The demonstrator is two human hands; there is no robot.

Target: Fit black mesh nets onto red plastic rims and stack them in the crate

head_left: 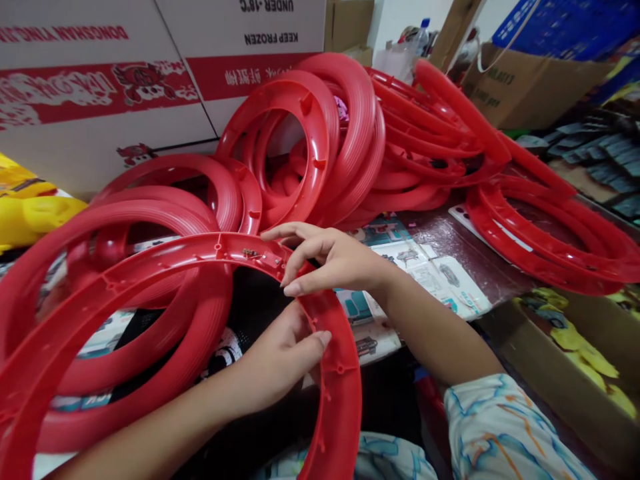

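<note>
A large red plastic ring [343,393], its hollow ribbed side facing up, lies across the near left and middle. My left hand [287,353] grips its right part, the thumb on the inner channel and the fingers hidden behind. Above it, my right hand [327,260] is over the ring's top right, the thumb and a finger pinched close together at the rim; what they hold, if anything, is too small to tell. Several tiny metallic pieces [254,254] rest in the ring's channel, left of my right hand.
Several red rings [350,133] are heaped behind and to the left. Printed sheets [425,273] lie on the dark table [433,230]. A white carton [95,133] stands at the back left. At right are a box of yellow pieces [530,353] and a brown carton [530,87].
</note>
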